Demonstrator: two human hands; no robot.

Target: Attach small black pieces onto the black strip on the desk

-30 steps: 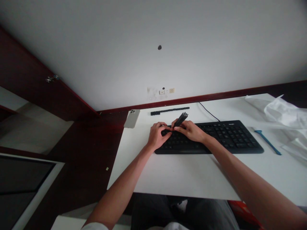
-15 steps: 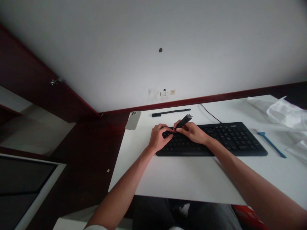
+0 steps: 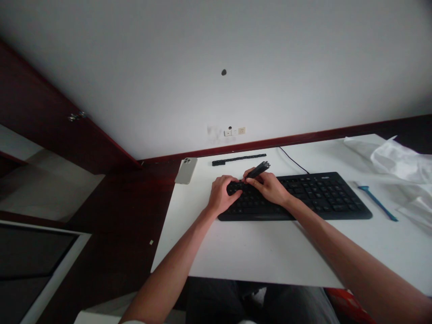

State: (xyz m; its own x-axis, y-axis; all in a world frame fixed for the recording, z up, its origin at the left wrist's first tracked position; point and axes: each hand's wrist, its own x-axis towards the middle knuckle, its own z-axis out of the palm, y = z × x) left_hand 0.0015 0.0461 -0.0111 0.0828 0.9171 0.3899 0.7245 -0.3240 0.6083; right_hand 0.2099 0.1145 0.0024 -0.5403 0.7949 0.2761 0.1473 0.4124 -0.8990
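Note:
A black keyboard (image 3: 320,193) lies on the white table, its cable running off the far edge. My right hand (image 3: 272,186) is closed around a dark, stick-like tool (image 3: 258,170), tilted with its prong-like end up to the right. The tool's lower end meets the upper left keys; the fingers hide its tip. My left hand (image 3: 221,193) rests at the keyboard's left end, thumb and forefinger apart over the keys, with nothing visible between them. Behind the hands, small black pieces like keycaps (image 3: 241,159) form a line on the table.
A phone (image 3: 186,171) lies face down at the table's left edge. Right of the keyboard is a blue brush-like tool (image 3: 378,202), with crumpled white plastic (image 3: 394,155) beyond it. The wall with sockets (image 3: 235,132) stands behind the table (image 3: 256,252).
The whole view has shifted slightly. My left forefinger has drawn back a little from my right fingertips. The tool stays in my right hand, tilted slightly lower.

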